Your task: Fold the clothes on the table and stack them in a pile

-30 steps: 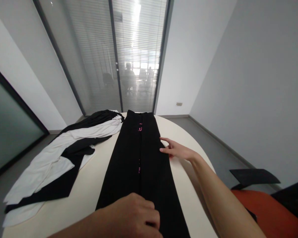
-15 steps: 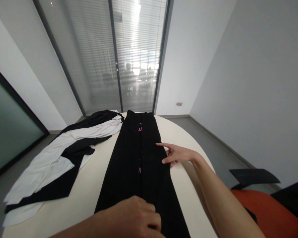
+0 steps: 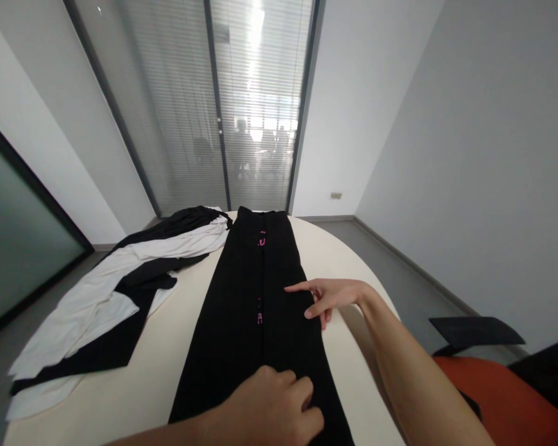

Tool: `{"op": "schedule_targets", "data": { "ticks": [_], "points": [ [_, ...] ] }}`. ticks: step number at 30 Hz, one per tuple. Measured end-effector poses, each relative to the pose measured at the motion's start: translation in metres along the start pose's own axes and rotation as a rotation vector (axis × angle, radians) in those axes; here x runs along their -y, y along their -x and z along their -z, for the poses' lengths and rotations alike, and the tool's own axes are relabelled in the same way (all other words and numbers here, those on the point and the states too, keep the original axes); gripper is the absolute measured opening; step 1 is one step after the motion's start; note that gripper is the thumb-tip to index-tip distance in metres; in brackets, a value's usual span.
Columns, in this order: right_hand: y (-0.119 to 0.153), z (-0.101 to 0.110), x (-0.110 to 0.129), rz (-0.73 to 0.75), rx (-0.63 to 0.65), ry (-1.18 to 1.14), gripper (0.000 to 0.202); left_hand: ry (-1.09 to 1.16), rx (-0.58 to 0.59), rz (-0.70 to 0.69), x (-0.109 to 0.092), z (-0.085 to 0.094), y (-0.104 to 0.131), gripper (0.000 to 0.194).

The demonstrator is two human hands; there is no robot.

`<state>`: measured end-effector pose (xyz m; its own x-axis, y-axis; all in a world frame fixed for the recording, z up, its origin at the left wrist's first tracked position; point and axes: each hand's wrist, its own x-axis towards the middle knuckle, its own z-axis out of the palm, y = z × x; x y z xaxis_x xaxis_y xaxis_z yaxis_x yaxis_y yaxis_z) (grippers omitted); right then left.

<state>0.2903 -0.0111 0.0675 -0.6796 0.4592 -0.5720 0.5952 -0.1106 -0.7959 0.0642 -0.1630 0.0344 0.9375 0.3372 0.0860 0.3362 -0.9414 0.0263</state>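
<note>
A long black garment (image 3: 235, 297) lies flat with a seam or fold line down its middle, where small pink marks show on both sides. My left hand (image 3: 274, 409) is over its near part, fingers curled in. Whatever those fingers pinch, if anything, is hidden. At the garment's right edge, my right hand (image 3: 328, 297) rests with index finger and thumb stretched over the black cloth. Its other fingers hang bent beside the edge and grip nothing that I can see.
Both hands work above a rounded cream table (image 3: 158, 359). On its left lies a loose pile of white clothing (image 3: 106, 279) and black clothing (image 3: 121, 347). An orange-seated chair (image 3: 506, 396) stands at the right. A glass partition with blinds (image 3: 181, 111) rises behind.
My left hand has slid a little to the right across the garment. My right hand has come slightly nearer to me along the right edge. The clothing pile stays put.
</note>
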Motion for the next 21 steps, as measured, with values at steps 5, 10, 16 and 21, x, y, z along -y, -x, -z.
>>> {"op": "schedule_targets", "data": {
  "ticks": [5,10,16,21],
  "points": [
    [0.0,-0.002,0.001,-0.001,0.013,-0.002,0.074,-0.093,-0.104,-0.025,-0.015,-0.006,-0.023,0.017],
    [-0.003,0.002,-0.004,0.024,-0.018,0.049,0.066,-0.079,-0.165,-0.106,-0.018,-0.011,-0.028,0.017],
    [-0.008,0.006,-0.011,0.021,-0.014,0.076,0.063,0.115,-0.213,-0.141,-0.015,-0.038,-0.025,0.021],
    [-0.012,0.008,-0.017,0.038,-0.145,0.119,0.065,0.228,-0.134,-0.225,-0.006,-0.022,-0.016,0.02]
  ]
}}
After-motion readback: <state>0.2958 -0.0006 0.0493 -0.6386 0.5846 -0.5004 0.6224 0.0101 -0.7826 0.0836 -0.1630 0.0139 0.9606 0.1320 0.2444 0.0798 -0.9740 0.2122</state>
